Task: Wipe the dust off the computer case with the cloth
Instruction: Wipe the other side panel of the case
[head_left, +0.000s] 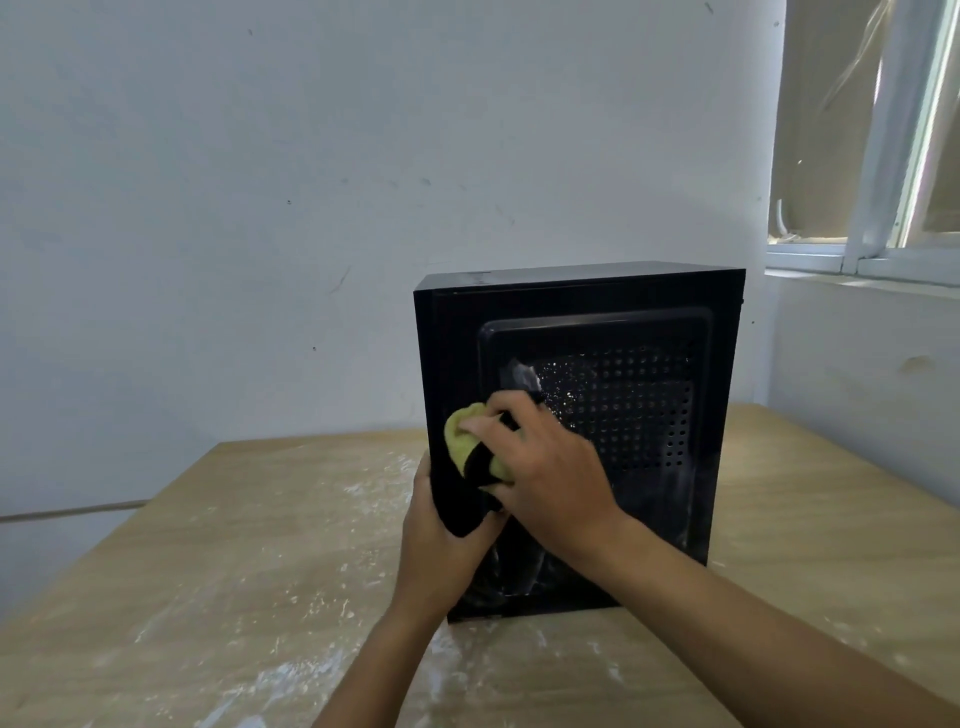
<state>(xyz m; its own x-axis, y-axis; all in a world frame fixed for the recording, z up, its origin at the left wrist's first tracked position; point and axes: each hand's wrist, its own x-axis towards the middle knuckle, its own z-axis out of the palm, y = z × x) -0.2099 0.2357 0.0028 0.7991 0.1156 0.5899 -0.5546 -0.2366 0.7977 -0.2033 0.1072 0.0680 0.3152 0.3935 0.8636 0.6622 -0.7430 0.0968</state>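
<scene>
A black computer case (623, 332) stands upright on a wooden table (260, 545), its perforated side panel facing me. White dust smears show near the vent holes and along the panel's lower part. My right hand (550, 467) grips a bunched yellow-green and black cloth (465, 441) and presses it against the panel's left side. My left hand (441, 540) holds the case's near left edge, with the thumb on the side panel. Part of the cloth is hidden under my right fingers.
White dust is scattered over the tabletop in front of and left of the case. A white wall (260, 208) runs behind the table. A window with a white frame (878, 156) sits at the upper right, above a ledge.
</scene>
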